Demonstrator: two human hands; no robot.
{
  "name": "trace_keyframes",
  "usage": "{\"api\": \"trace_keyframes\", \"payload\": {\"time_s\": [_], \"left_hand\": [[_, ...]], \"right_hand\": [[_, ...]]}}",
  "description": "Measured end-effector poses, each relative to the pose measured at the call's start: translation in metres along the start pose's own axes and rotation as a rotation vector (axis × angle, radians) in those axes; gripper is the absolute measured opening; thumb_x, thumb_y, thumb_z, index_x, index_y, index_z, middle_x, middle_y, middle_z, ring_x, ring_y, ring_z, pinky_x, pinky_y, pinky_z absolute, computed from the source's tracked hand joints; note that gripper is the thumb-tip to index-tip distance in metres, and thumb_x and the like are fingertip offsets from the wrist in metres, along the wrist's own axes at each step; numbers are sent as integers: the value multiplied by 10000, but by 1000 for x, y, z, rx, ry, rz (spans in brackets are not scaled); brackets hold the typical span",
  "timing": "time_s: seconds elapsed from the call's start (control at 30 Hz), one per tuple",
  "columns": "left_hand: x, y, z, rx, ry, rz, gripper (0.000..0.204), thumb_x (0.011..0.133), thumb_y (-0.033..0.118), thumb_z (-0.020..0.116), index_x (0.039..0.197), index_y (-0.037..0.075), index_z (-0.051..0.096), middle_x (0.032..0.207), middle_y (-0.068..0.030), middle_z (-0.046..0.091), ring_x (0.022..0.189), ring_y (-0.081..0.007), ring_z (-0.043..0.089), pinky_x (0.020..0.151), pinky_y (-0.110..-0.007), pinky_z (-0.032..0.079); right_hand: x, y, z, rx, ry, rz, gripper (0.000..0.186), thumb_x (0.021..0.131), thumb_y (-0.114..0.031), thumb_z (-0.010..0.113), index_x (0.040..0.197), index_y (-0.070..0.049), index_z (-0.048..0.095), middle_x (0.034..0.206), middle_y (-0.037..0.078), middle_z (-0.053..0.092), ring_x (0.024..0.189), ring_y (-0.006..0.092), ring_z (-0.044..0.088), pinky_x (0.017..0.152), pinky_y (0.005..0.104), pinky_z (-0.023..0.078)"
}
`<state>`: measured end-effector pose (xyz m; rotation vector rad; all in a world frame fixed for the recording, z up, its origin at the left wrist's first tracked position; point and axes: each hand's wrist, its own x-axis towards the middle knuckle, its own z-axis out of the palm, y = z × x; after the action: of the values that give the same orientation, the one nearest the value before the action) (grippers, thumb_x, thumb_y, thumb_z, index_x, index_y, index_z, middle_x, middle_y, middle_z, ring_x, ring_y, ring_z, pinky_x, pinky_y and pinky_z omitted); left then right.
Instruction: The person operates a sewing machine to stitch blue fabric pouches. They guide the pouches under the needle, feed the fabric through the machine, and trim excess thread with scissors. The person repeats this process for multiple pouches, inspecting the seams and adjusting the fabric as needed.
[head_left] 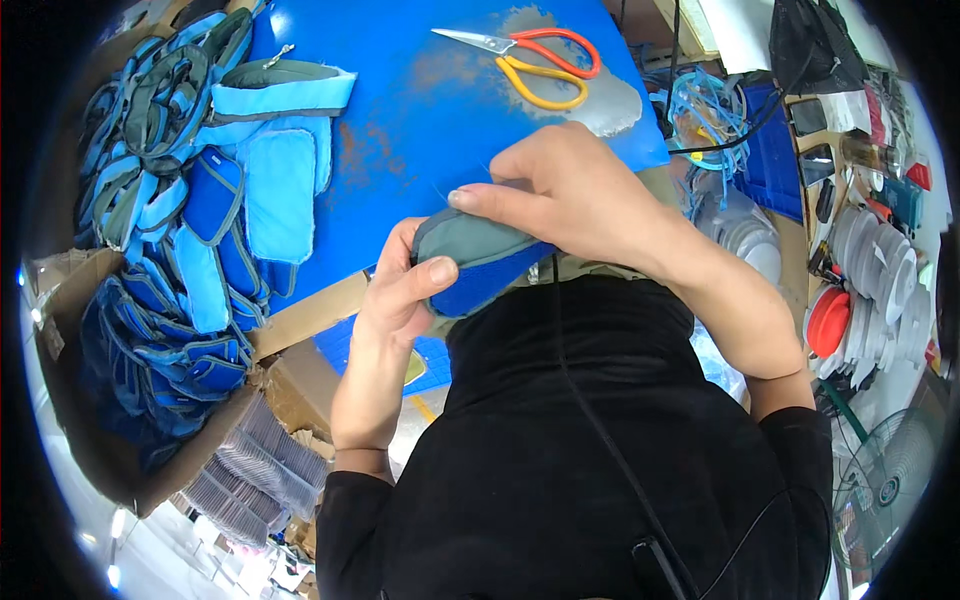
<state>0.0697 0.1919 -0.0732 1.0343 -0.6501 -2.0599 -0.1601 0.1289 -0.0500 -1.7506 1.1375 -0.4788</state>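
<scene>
My left hand [398, 290] is closed round the left end of a small padded fabric piece [480, 282], its thumb pressed on the front. The piece is grey-green along the top and dark blue below, with a curved seam between. My right hand [575, 190] grips the same piece at its upper right edge, thumb laid along the top and the other fingers curled, partly hidden behind. Fine loose threads stick up near the right thumb. Beyond my hands, scissors [525, 50] with one red and one yellow handle lie on the blue table [390, 80].
Light-blue and dark-blue sewn fabric pieces [280, 205] pile up on the table's left side. More fill a cardboard box [200, 455] beside it. At the right hang blue strings [705, 110], near stacked pale discs [880, 270] and a fan [888, 490].
</scene>
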Motion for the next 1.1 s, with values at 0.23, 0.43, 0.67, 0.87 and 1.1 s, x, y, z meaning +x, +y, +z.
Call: {"api": "trace_keyframes", "payload": {"time_s": [0.23, 0.43, 0.67, 0.87, 1.1], "left_hand": [[5, -6, -5, -101, -88, -27, 474, 796, 258, 842, 1128, -51, 704, 1053, -112, 750, 918, -166, 716, 852, -281, 556], [7, 0, -9, 145, -85, 134, 475, 811, 310, 876, 1113, -21, 715, 1009, -47, 695, 913, -120, 621, 820, -246, 468], [29, 12, 1, 423, 94, 441, 170, 935, 96, 748, 1063, -15, 741, 1038, -26, 641, 942, -110, 569, 844, -253, 444], [46, 5, 42, 875, 293, 699, 210, 941, 70, 718, 1130, -23, 726, 1040, -60, 682, 932, -124, 606, 833, -263, 476], [63, -18, 49, 336, 172, 523, 216, 953, 78, 719, 1155, 9, 747, 1069, -84, 753, 976, -143, 682, 864, -284, 522]], "right_hand": [[-2, 5, 4, 90, 51, -11, 544, 937, -444, 691, 648, 15, 647, 538, 187, 522, 493, 332, 508, 513, 431, 390], [-7, 28, -1, 284, 230, -9, 532, 964, -408, 696, 641, 0, 585, 530, 77, 450, 509, 161, 406, 497, 371, 327], [-33, 70, 1, 844, 452, -45, 405, 1011, -303, 646, 696, -76, 532, 701, -114, 432, 665, 33, 356, 568, 282, 294], [-40, 56, -35, 562, 314, 4, 268, 1018, -246, 608, 870, -23, 631, 792, -71, 507, 779, 31, 415, 655, 248, 348], [-44, 41, -35, 784, 345, 9, 192, 974, -137, 674, 811, -37, 675, 727, -57, 598, 650, 7, 470, 586, 212, 369]]}}
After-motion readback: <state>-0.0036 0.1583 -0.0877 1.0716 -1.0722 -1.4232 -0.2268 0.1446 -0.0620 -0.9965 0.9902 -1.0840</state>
